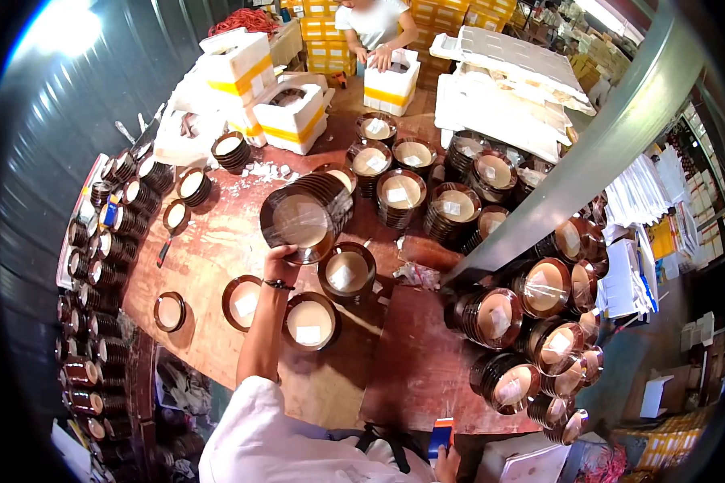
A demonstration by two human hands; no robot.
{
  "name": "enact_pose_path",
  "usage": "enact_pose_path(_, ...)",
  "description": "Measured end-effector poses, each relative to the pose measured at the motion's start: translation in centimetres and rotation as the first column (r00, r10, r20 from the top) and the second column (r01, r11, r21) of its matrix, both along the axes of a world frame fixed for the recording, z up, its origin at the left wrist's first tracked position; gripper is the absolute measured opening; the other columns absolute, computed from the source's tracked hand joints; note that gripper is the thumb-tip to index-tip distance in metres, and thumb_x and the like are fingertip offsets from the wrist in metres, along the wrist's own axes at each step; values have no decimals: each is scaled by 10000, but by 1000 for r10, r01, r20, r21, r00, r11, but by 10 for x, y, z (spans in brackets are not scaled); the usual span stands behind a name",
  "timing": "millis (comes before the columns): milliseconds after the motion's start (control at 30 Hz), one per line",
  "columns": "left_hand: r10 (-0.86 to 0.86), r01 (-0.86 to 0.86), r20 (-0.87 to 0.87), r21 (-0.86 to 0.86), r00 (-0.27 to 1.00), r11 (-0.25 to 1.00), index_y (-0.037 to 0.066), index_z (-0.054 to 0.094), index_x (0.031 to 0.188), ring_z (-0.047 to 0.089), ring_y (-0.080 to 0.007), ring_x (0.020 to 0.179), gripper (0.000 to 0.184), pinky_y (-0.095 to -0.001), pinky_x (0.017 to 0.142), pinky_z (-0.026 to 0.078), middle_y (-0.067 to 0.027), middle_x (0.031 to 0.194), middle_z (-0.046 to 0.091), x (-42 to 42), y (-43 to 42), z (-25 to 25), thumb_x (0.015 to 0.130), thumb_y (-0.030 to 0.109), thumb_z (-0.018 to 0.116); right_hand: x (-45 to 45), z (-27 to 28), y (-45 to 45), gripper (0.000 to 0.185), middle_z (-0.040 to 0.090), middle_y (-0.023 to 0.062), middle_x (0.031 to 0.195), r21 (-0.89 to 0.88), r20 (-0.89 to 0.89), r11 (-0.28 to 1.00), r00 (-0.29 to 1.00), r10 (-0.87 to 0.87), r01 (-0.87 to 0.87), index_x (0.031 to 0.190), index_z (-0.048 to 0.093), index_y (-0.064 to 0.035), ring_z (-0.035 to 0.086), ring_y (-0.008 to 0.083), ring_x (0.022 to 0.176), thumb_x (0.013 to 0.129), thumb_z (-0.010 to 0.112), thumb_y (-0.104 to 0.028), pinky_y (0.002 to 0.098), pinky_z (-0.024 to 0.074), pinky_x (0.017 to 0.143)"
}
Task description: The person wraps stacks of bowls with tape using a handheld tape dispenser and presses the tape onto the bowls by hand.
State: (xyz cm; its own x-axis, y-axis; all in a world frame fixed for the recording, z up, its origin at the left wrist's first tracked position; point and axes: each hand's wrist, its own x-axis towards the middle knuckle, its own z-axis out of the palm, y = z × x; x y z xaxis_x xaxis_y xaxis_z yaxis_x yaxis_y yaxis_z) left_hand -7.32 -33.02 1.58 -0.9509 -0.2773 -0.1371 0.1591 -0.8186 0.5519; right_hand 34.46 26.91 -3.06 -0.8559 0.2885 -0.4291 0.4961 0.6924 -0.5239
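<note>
My left hand [282, 262] is stretched forward, its fingers closed on the near rim of a tilted stack of dark brown bowls [300, 219] with cream insides. Clear wrap seems to glint over the top bowl. Just right of that hand stands another bowl stack [347, 272] with a white slip in it. Closer to me are two more bowls [308, 321], [243, 303], each with a white slip. Low at the table's front edge, my right hand [447, 465] is closed on a small flat blue-and-orange object [441, 437], whose kind I cannot make out.
Many bowl stacks [401, 191] crowd the back and right of the wooden table [209, 241]. More stacks line the left side. A metal post [572, 153] rises on the right. Foam boxes [290, 117] stand behind, where another person [376, 28] handles one. A black-handled tool [165, 251] lies left.
</note>
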Motion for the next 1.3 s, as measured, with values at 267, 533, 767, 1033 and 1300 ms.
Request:
enact_pose_path(267, 64, -69, 54, 86, 996, 994, 1, 670, 1012, 706, -288, 936, 262, -514, 946, 566, -123, 1027, 727, 21, -53, -82, 757, -43, 626, 52, -61, 29, 328, 674, 120, 901, 120, 26, 991, 998, 52, -55, 1086, 633, -120, 630, 284, 784, 982, 614, -431, 443, 499, 756)
enact_pose_path(533, 163, -276, 471, 181, 867, 944, -5, 575, 933, 624, -382, 880, 158, -737, 971, 514, -154, 875, 563, -18, -53, -170, 776, -8, 589, 23, -54, 28, 343, 602, 79, 777, -629, 504, 260, 639, -580, 732, 991, 578, -115, 553, 236, 657, 950, 653, -447, 399, 455, 629)
enact_pose_path(767, 175, -269, 505, 120, 845, 956, 15, 520, 901, 546, -309, 756, 207, -669, 908, 573, -127, 810, 519, -29, -22, -149, 712, -13, 599, 54, -43, 70, 386, 540, 42, 668, -153, 985, -443, 99, -143, 883, 908, 530, -110, 486, 193, 545, 921, 687, -462, 361, 416, 517)
enact_pose_path(1033, 80, -209, 543, 180, 836, 961, -46, 588, 1075, 605, -475, 1101, 292, -709, 1003, 478, -243, 1066, 637, -67, -31, -149, 792, 9, 542, 71, -54, 32, 430, 661, 127, 854, -541, 715, 91, 515, -473, 836, 1094, 617, -37, 636, 341, 768, 894, 605, -417, 464, 506, 769)
enact_pose_path(1300, 121, -24, 702, -147, 701, 989, 90, 609, 1152, 610, -325, 738, 377, -460, 560, 537, -136, 1017, 657, -72, -33, -152, 804, 191, 714, -39, 31, -58, 341, 695, 136, 1135, -862, 385, 93, 763, -518, 498, 1233, 626, -14, 677, 326, 1044, 896, 584, 15, 471, 520, 1015)
